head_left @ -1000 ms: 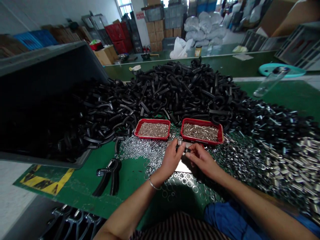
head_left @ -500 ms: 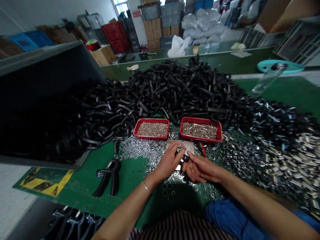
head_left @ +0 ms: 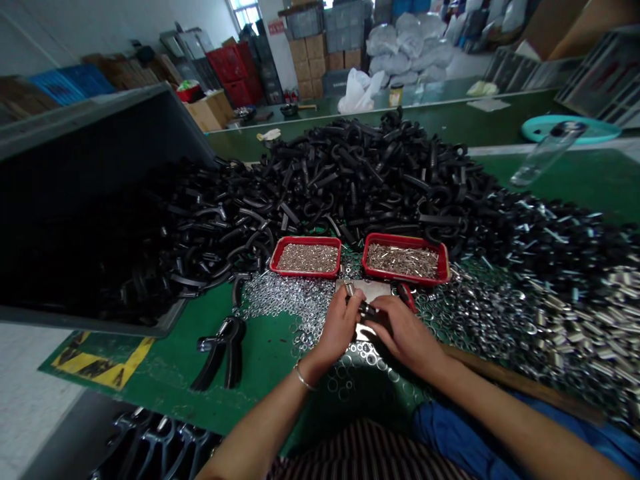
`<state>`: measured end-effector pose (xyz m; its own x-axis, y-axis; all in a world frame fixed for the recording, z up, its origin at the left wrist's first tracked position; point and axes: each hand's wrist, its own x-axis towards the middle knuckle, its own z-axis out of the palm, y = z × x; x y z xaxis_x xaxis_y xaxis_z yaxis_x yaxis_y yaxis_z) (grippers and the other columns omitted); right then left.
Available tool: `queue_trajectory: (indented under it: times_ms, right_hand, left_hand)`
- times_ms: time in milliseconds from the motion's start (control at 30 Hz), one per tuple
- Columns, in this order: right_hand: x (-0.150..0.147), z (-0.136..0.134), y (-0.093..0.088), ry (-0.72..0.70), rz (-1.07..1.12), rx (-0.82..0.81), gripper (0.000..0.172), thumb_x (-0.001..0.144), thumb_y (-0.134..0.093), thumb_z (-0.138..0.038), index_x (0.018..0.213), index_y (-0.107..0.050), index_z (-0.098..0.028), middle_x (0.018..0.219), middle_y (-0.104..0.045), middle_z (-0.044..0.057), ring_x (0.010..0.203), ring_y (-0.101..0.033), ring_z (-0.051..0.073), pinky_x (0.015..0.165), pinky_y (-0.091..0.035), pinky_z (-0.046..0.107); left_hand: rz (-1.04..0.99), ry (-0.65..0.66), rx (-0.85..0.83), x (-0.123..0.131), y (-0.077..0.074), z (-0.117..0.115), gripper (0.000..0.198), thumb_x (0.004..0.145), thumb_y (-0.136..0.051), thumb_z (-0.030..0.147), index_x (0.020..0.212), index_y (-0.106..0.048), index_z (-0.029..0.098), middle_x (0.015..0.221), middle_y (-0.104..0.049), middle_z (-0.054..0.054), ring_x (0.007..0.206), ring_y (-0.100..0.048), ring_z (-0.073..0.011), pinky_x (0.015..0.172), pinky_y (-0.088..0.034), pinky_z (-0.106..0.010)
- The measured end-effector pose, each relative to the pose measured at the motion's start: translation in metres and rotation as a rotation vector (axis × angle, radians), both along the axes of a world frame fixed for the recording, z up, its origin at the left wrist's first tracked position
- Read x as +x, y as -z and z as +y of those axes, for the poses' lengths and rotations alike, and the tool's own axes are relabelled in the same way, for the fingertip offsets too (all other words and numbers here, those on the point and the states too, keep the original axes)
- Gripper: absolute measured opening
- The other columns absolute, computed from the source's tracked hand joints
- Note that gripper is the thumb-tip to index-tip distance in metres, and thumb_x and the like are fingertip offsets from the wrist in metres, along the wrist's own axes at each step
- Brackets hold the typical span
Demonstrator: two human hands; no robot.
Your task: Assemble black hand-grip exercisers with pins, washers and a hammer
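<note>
Have rolled the right hand (head_left: 407, 333) knuckles-up since half a second ago; now holding a black part (head_left: 367, 309) and coil spring (head_left: 349, 288) in narrowed fingers of left hand (head_left: 340, 323) and right, over a metal plate (head_left: 374, 289) just before two red trays (head_left: 305, 273) on the green surface (head_left: 267, 370).

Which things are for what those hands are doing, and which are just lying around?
Probably used:
dark part, in left hand and right hand
red trays of metal pieces
silver rings
black handles

Probably just lying around:
clear bottle
white bag
</note>
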<state>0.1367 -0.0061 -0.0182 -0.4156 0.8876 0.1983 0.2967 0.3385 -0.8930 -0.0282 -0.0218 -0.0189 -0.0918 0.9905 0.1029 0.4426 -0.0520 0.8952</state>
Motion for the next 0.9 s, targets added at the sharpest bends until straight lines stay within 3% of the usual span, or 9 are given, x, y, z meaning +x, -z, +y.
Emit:
queue_trajectory:
  times_ms: [67,167,233,300,367,500,667,800,900]
  right_hand:
    - [-0.003,-0.001,0.004,0.010,0.045,-0.035,0.022,0.090,-0.063,-0.042,0.095,-0.059,-0.021,0.093,-0.067,0.010,0.089,-0.064,0.025,0.084,-0.051,0.044]
    - [-0.001,0.004,0.007,-0.102,0.147,-0.384,0.025,0.094,-0.057,-0.046,0.090,-0.058,-0.022,0.071,-0.063,0.002,0.060,-0.060,0.017,0.060,-0.050,0.033]
    - [0.007,0.010,0.002,-0.101,0.184,-0.437,0.026,0.092,-0.061,-0.047,0.092,-0.063,-0.021,0.079,-0.065,0.002,0.062,-0.059,0.015,0.059,-0.048,0.029]
    - [0.018,0.015,-0.005,-0.012,0.244,-0.400,0.024,0.090,-0.065,-0.043,0.100,-0.069,-0.021,0.089,-0.065,0.003,0.067,-0.056,0.013,0.062,-0.046,0.027]
    - [0.027,0.018,-0.012,0.044,0.367,-0.481,0.025,0.091,-0.065,-0.040,0.108,-0.071,-0.023,0.087,-0.062,0.001,0.064,-0.051,0.010,0.060,-0.042,0.025]
    - [0.036,0.013,-0.020,0.040,0.595,-0.704,0.025,0.087,-0.070,-0.037,0.105,-0.074,-0.021,0.085,-0.060,0.001,0.062,-0.046,0.009,0.054,-0.038,0.023]
    - [0.033,0.009,-0.022,0.035,0.674,-0.688,0.022,0.085,-0.073,-0.036,0.100,-0.075,-0.021,0.086,-0.058,0.002,0.064,-0.046,0.009,0.053,-0.039,0.022]
    - [0.035,0.009,-0.020,0.024,0.664,-0.623,0.019,0.088,-0.070,-0.036,0.100,-0.073,-0.021,0.082,-0.056,0.000,0.064,-0.046,0.009,0.054,-0.039,0.022]
    - [0.038,0.008,-0.016,0.015,0.627,-0.582,0.018,0.090,-0.067,-0.037,0.100,-0.071,-0.022,0.081,-0.056,0.000,0.063,-0.047,0.010,0.055,-0.040,0.023]
  left_hand:
    - [0.057,-0.028,-0.008,0.000,0.004,-0.001,0.025,0.103,-0.037,0.038,0.094,-0.051,0.020,0.089,-0.058,-0.004,0.083,-0.055,-0.0186,0.080,-0.044,-0.034]
    - [0.209,0.059,0.024,-0.005,0.006,0.002,0.022,0.102,-0.039,0.036,0.093,-0.050,0.020,0.093,-0.058,-0.005,0.089,-0.056,-0.0207,0.085,-0.044,-0.036]
    - [0.299,0.195,0.017,-0.011,0.006,0.009,0.021,0.102,-0.040,0.034,0.095,-0.053,0.019,0.096,-0.059,-0.007,0.092,-0.057,-0.0220,0.087,-0.045,-0.037]
    - [0.401,0.339,-0.009,-0.014,0.006,0.019,0.016,0.099,-0.046,0.031,0.094,-0.056,0.019,0.097,-0.061,-0.007,0.095,-0.058,-0.0237,0.089,-0.045,-0.039]
    - [0.511,0.430,-0.016,-0.014,0.004,0.029,0.013,0.094,-0.055,0.031,0.092,-0.059,0.019,0.096,-0.062,-0.008,0.097,-0.057,-0.0259,0.092,-0.043,-0.041]
    - [0.635,0.387,0.106,-0.006,-0.012,0.050,0.018,0.090,-0.062,0.036,0.095,-0.061,0.019,0.098,-0.063,-0.008,0.099,-0.054,-0.0281,0.092,-0.040,-0.044]
    - [0.698,0.326,0.234,0.012,-0.038,0.098,0.014,0.095,-0.050,0.020,0.095,-0.064,0.020,0.096,-0.066,-0.007,0.097,-0.055,-0.0254,0.092,-0.037,-0.041]
    - [0.975,0.441,0.158,0.029,-0.029,0.144,0.021,0.092,-0.049,0.011,0.094,-0.069,0.014,0.101,-0.069,-0.013,0.099,-0.059,-0.0268,0.091,-0.038,-0.040]
    - [1.069,0.465,0.115,0.037,-0.016,0.162,0.021,0.088,-0.051,0.007,0.091,-0.071,0.009,0.097,-0.070,-0.018,0.096,-0.062,-0.0282,0.092,-0.037,-0.042]
